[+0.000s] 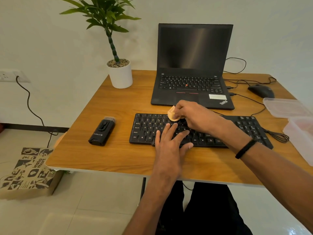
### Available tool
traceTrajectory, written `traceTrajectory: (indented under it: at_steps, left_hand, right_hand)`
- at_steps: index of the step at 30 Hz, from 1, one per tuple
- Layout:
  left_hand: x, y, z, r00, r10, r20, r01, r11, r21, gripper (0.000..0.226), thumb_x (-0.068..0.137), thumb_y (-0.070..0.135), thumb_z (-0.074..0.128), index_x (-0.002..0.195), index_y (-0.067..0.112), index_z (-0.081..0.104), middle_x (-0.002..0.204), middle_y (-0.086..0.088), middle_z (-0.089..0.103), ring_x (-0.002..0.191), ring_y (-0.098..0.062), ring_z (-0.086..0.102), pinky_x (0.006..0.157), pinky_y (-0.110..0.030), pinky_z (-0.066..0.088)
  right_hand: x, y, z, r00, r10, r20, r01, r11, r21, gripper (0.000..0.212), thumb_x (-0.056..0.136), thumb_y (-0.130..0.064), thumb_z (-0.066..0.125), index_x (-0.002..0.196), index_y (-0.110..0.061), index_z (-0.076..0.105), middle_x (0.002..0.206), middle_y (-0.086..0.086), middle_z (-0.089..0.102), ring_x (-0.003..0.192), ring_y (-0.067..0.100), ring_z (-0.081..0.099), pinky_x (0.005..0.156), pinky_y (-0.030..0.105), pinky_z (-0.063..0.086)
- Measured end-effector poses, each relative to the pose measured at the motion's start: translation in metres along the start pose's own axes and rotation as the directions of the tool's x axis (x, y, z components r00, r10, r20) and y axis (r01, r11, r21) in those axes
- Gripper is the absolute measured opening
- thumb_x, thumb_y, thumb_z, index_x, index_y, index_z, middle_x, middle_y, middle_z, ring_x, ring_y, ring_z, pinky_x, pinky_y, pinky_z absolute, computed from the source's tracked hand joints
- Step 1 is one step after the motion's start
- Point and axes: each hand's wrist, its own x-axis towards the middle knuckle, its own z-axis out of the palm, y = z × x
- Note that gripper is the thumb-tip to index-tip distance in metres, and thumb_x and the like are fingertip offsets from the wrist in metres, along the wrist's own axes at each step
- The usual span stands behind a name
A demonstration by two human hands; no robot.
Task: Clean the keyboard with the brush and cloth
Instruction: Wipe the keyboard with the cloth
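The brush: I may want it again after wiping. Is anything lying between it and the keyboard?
Nothing visible. The brush lies alone on bare table left of the keyboard, apart from it; only wood shows between them.

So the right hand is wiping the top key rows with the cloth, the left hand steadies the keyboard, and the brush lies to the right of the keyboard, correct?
Not quite: the head view shows the brush lying left of the keyboard, not right. The right hand wipes with the cloth; the left hand steadies it.

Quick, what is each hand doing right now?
Left hand: open, fingers flat on the keyboard.
Right hand: fingers pinch the cloth against the keys.
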Motion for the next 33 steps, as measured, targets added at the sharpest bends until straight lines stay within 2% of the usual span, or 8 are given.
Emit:
traceTrajectory:
  at_steps: [6,10,14,21,28,33]
  left_hand:
    - [0.000,0.000,-0.001,1.000,-0.016,0.023,0.016,1.000,0.010,0.049,0.099,0.050,0.055,0.147,0.041,0.050,0.168,0.007,0.024,0.158,-0.009,0.002,0.120,-0.030,-0.019]
    - [0.000,0.002,-0.003,0.998,-0.031,0.047,0.030,0.999,0.019,0.049,0.099,0.051,0.054,0.148,0.043,0.048,0.169,0.008,0.022,0.157,-0.008,0.000,0.122,-0.033,-0.017]
    - [0.000,0.004,-0.005,0.997,-0.044,0.062,0.042,0.999,0.026,0.049,0.100,0.051,0.054,0.148,0.044,0.046,0.169,0.009,0.021,0.157,-0.008,0.000,0.121,-0.033,-0.017]
    - [0.001,0.005,-0.007,0.996,-0.049,0.068,0.047,0.999,0.023,0.049,0.100,0.050,0.055,0.148,0.043,0.047,0.169,0.009,0.022,0.157,-0.009,0.001,0.120,-0.032,-0.019]
    - [0.000,0.002,-0.005,0.996,-0.045,0.072,0.043,0.999,0.021,0.049,0.101,0.050,0.053,0.149,0.044,0.045,0.169,0.009,0.020,0.157,-0.008,-0.002,0.123,-0.036,-0.017]
    - [-0.001,0.001,-0.004,0.997,-0.038,0.063,0.037,0.999,0.012,0.049,0.101,0.050,0.053,0.149,0.043,0.045,0.169,0.009,0.021,0.158,-0.009,-0.001,0.123,-0.036,-0.017]
  right_hand:
    - [-0.023,0.026,-0.002,0.995,0.092,-0.027,-0.092,0.996,-0.002,0.041,0.086,0.006,0.068,0.117,-0.020,0.074,0.132,-0.001,0.056,0.118,0.023,0.058,0.097,0.041,0.053]
    - [-0.038,0.037,-0.010,0.990,0.144,0.007,-0.144,0.989,-0.011,0.043,0.087,0.006,0.068,0.120,-0.020,0.074,0.135,0.000,0.054,0.122,0.023,0.056,0.102,0.042,0.051]
    - [-0.053,0.045,-0.017,0.980,0.198,0.020,-0.198,0.980,-0.027,0.043,0.088,0.005,0.068,0.123,-0.020,0.073,0.138,0.000,0.054,0.126,0.021,0.055,0.106,0.036,0.048]
    - [-0.056,0.037,-0.019,0.963,0.268,0.004,-0.268,0.963,-0.025,0.042,0.088,0.005,0.067,0.121,-0.021,0.074,0.139,0.000,0.054,0.124,0.021,0.055,0.100,0.030,0.047]
    - [-0.063,0.039,-0.016,0.943,0.332,0.010,-0.330,0.941,-0.068,0.050,0.086,0.006,0.070,0.128,-0.020,0.070,0.140,0.002,0.055,0.125,0.024,0.056,0.103,0.036,0.050]
    - [-0.079,0.060,-0.025,0.874,0.485,-0.016,-0.484,0.870,-0.095,0.051,0.081,0.005,0.074,0.125,-0.022,0.072,0.134,0.007,0.061,0.119,0.025,0.060,0.098,0.038,0.054]
